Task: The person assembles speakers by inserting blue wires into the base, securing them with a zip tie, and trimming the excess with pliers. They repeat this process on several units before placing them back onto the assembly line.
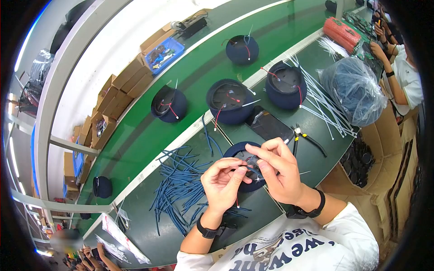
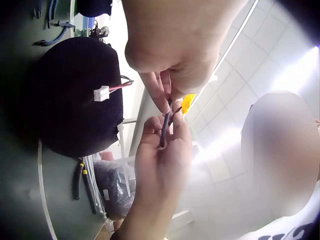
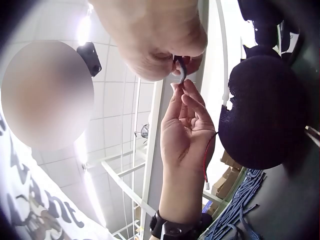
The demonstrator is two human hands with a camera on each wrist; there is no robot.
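Observation:
Both hands meet over a navy cap-like round piece (image 1: 235, 149) that has a dark inner shell, and they partly cover it. Between them runs a short dark blue cord (image 2: 164, 129). My left hand (image 1: 222, 184) pinches one end of the cord between thumb and fingertips. The other end is gripped by my right hand (image 1: 282, 174), and in the right wrist view the cord (image 3: 182, 70) bends where the fingertips meet. From the round piece hangs a red and black wire with a white connector (image 2: 101, 93).
Many cut blue cords (image 1: 181, 189) lie left of the hands. Further off stand several similar round pieces (image 1: 230, 113). A flat black device (image 1: 271, 128), cutters (image 1: 316, 143), white cable ties (image 1: 323, 108) and a plastic bag (image 1: 355, 92) lie right. A cardboard box (image 1: 334, 180) adjoins the table.

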